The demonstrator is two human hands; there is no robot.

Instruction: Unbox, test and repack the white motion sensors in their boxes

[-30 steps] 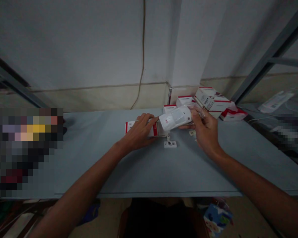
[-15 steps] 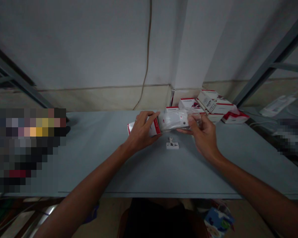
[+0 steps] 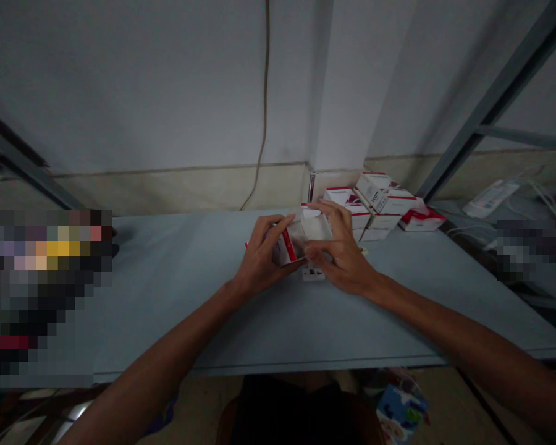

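Observation:
My left hand (image 3: 259, 253) is wrapped around a white box with a red edge (image 3: 286, 247), its open end facing right. Between my hands, a white item in clear plastic (image 3: 317, 228) sits partly at the mouth of that box. My right hand (image 3: 340, 247) grips the wrapped item, thumb below and fingers over the top. A small white fitting (image 3: 313, 273) lies on the table just under the hands, partly hidden by them.
Several white and red boxes (image 3: 384, 201) are stacked at the back right of the grey-blue table (image 3: 167, 296), against the wall. White cables and a white device (image 3: 491, 196) lie at the far right. A brown cord (image 3: 265, 105) hangs down the wall.
My right hand has moved left with the wrapped item, which is now closer to the box and shows less of its length. The view has shifted slightly.

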